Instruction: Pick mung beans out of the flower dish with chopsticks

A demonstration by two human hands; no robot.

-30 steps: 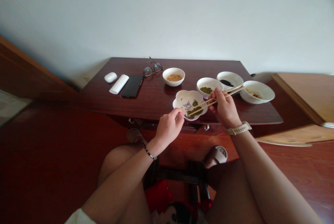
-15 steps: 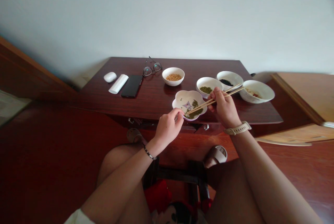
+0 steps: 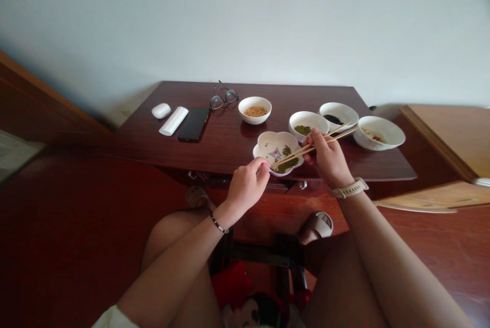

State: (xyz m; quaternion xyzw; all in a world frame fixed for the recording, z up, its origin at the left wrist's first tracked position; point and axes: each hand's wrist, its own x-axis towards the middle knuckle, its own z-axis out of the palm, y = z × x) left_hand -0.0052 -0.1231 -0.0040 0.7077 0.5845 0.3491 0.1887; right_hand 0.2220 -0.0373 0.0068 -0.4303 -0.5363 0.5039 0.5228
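- On the dark, glossy wood desk [image 3: 153,136], a white flower-shaped dish [image 3: 267,140] is placed near the front edge, with a small printed figure on its inner surface. The hands are held apart, one at each side of this dish.
- The left hand [image 3: 247,190] is placed at the near rim, and its fingers [image 3: 262,165] touch the dish. Whether the rim is firmly gripped cannot be told.
- The right hand [image 3: 328,157] is closed around a pair of thin, pale wooden chopsticks [image 3: 312,148]. Their tips are pointed into the dish, close to the beans, but whether a bean is held between them cannot be seen.
- A small heap of green beans [image 3: 286,166] is collected on one side of the dish, while the remaining surface is mostly bare.
- More small green beans are left in a round white bowl [image 3: 296,120] beside the dish. Dark seeds are left in a second white bowl [image 3: 340,107], and yellowish grains in a third white bowl [image 3: 254,100].
- A wider white bowl [image 3: 383,131] is placed at the right, with a little reddish matter inside.
- Farther left, a black smartphone [image 3: 193,124], dark-framed glasses [image 3: 224,99], a white oblong case [image 3: 173,121] and a smooth white computer mouse [image 3: 161,110] are lying on the desk.
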